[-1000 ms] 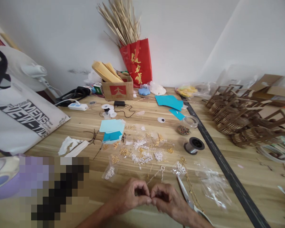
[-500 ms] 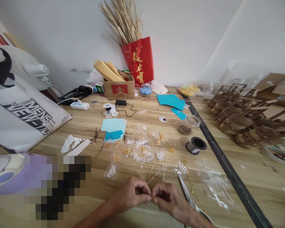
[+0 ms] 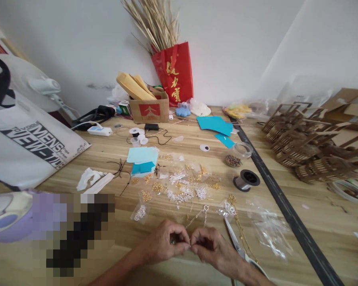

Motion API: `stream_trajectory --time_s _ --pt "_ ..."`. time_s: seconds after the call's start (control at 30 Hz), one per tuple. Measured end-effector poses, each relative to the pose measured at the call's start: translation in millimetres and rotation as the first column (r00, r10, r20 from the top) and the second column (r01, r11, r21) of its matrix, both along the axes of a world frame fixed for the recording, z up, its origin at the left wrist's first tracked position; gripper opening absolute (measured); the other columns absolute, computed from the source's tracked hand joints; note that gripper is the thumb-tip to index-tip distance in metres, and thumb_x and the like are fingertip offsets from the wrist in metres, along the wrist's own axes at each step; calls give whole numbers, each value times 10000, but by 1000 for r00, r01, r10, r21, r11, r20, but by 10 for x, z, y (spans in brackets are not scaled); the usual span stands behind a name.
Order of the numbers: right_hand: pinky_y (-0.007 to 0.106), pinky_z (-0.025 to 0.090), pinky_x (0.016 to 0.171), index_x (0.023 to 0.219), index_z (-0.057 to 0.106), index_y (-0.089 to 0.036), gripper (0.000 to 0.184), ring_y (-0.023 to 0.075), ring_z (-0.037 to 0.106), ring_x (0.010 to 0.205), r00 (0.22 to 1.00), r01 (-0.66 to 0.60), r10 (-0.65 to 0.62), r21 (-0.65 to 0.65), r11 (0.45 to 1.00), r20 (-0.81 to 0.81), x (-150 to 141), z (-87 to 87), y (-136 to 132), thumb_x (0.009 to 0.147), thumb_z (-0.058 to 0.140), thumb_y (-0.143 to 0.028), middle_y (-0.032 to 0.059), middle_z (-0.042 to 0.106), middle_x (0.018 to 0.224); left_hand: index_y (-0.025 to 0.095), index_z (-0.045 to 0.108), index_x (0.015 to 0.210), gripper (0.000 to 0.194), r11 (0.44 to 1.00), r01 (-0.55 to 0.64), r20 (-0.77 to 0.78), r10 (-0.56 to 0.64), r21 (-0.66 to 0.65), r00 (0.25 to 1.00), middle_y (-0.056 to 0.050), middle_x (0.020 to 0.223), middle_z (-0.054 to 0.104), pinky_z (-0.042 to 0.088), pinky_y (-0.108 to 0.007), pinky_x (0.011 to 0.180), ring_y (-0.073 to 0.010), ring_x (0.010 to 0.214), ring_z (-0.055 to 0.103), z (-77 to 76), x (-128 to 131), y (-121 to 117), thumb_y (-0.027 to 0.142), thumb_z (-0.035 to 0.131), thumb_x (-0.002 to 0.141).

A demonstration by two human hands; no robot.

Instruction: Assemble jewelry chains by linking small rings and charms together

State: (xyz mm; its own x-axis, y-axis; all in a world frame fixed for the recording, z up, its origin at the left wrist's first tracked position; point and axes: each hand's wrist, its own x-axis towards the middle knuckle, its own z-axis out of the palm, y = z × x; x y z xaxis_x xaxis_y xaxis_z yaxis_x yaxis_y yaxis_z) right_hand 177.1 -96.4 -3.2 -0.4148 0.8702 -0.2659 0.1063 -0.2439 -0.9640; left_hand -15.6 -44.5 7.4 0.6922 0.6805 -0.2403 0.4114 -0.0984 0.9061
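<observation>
At the near edge of the table, my left hand [image 3: 167, 243] is closed in a pinch, its fingertips almost touching those of my right hand [image 3: 210, 247]. My right hand pinches too, thumb against forefinger. Whatever sits between the fingertips is too small to make out. A small shiny bit shows inside the curl of my left fingers. Just beyond the hands lies a silver chain [image 3: 196, 218] with a ring at its far end; its near end runs behind my left fingers. Scissors [image 3: 234, 239] lie beside my right hand, partly under the forearm, next to a gold chain [image 3: 242, 230].
Small bags and piles of silver beads [image 3: 183, 195] and gold findings [image 3: 158, 186] spread ahead. A wire spool [image 3: 246, 180], a bead jar [image 3: 233, 160] and clear plastic bags [image 3: 270, 230] lie rightward. Woven baskets [image 3: 313, 167] stand far right; a white bag [image 3: 38, 147] stands left.
Both hands stay pinched together in nearly the same place, with only slight finger movement. The shiny bit inside my left fingers shows more clearly now. The view has shifted slightly.
</observation>
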Motion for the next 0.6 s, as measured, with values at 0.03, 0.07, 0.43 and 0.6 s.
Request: stream_trajectory --time_s 0.03,0.07,0.43,0.6 --pt "209 283 480 728 548 -156 297 84 364 512 1000 5 -5 -2 1000 -10 -1 -5 0 797 633 -432 -42 442 567 160 730 764 125 1000 8 4 -8 -1 1000 -16 676 656 413 -205 608 -136 645 544 10 0 5 222 630 725" --pt "209 281 478 730 549 -156 307 82 359 508 1000 9 -9 -6 1000 -19 -3 -11 -1 799 634 -443 -43 439 565 160 731 765 126 1000 16 2 -16 -2 1000 -18 675 657 412 -204 603 -136 643 545 22 -1 12 226 629 728" --pt "220 314 535 783 596 -156 180 101 419 591 991 -58 32 205 977 129 41 -2 -38 889 564 -297 -19 491 647 152 718 776 137 992 97 -63 -92 81 994 -27 702 671 416 -214 633 -141 650 559 103 -91 122 254 628 764" --pt "240 407 680 797 621 -175 136 135 525 780 936 -281 155 406 870 316 50 207 -56 903 544 -212 27 544 874 139 702 765 147 996 22 -62 -16 90 998 -24 701 672 426 -208 636 -136 663 568 126 -136 188 239 594 773"
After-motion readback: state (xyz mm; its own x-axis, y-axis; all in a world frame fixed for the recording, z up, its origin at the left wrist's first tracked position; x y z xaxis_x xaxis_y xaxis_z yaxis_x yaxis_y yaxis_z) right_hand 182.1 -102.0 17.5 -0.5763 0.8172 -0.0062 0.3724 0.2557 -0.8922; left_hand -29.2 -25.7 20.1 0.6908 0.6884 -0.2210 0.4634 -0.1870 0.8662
